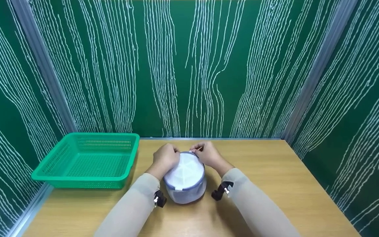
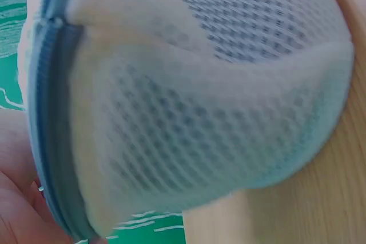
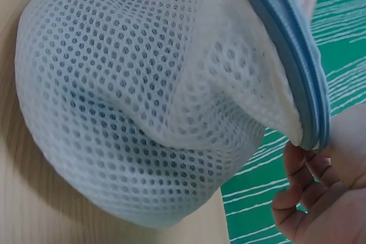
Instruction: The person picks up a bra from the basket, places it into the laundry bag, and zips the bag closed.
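Note:
A round white mesh laundry bag (image 1: 185, 174) with a blue zipper (image 1: 189, 189) around its top stands on the table between my two hands. At the bag's far left rim, my left hand (image 1: 166, 156) grips the edge with bent fingers; the left wrist view shows the mesh side (image 2: 171, 124) close up and only part of that hand. My right hand (image 1: 209, 154) pinches the far right of the rim, by the zipper. In the right wrist view its curled fingers (image 3: 294, 204) meet the zippered edge (image 3: 309, 112). Whether they hold a zipper pull cannot be made out.
A green plastic basket (image 1: 131, 164) with slotted sides sits on the left of the wooden table (image 1: 268, 184). Green walls (image 1: 239, 65) with white wavy lines enclose the table at the back and both sides.

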`<state>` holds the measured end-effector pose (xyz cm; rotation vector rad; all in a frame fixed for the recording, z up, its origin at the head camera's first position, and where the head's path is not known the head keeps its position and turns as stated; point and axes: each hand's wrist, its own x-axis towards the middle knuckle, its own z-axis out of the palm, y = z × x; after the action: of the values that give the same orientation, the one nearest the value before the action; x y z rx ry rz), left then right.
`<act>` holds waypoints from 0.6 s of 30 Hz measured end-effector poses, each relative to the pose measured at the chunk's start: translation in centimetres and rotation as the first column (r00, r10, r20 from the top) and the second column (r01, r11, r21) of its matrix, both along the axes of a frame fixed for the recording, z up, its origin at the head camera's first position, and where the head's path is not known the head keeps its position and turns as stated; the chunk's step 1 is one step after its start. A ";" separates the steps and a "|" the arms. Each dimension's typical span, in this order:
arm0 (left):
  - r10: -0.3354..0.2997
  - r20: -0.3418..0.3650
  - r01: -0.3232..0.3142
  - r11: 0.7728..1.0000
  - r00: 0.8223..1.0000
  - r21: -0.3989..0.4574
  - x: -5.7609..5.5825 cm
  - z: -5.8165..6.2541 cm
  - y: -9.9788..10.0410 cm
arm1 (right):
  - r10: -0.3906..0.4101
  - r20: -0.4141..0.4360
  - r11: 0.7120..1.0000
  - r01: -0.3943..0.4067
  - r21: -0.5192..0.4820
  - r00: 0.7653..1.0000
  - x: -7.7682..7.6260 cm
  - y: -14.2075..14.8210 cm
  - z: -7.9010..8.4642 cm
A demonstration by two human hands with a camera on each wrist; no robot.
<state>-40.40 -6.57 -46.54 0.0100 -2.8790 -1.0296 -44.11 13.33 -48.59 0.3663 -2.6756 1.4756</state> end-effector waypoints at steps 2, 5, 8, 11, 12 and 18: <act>-0.029 -0.024 0.029 1.000 0.999 -0.007 -0.1 0.1 0.5 | 0.005 -0.009 1.000 -0.005 0.004 1.000 0.0 -0.1 0.0; -0.069 -0.053 0.068 0.998 0.996 -0.014 -0.4 0.0 1.0 | 0.005 -0.038 1.000 -0.004 0.024 0.999 0.0 -0.2 0.0; -0.093 -0.065 0.092 0.996 0.994 -0.021 -0.7 -0.1 1.2 | 0.004 -0.052 0.999 -0.002 0.035 0.999 -0.1 -0.2 -0.1; -0.091 -0.055 0.091 0.996 0.994 0.000 -0.8 -0.3 1.2 | 0.001 -0.035 0.999 0.000 0.033 0.999 -0.1 -0.2 -0.1; -0.090 -0.050 0.090 0.996 0.995 0.012 -0.8 -0.3 1.2 | 0.000 -0.028 0.999 0.001 0.033 1.000 -0.1 -0.2 -0.1; -0.094 -0.045 0.096 0.995 0.995 0.032 -0.7 -0.5 1.0 | -0.002 0.007 0.999 0.001 0.041 1.000 0.0 -0.2 -0.2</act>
<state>-41.06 -5.52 -47.03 -0.1471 -2.8471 -1.0804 -44.14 13.17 -48.78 0.3620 -2.7151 1.4260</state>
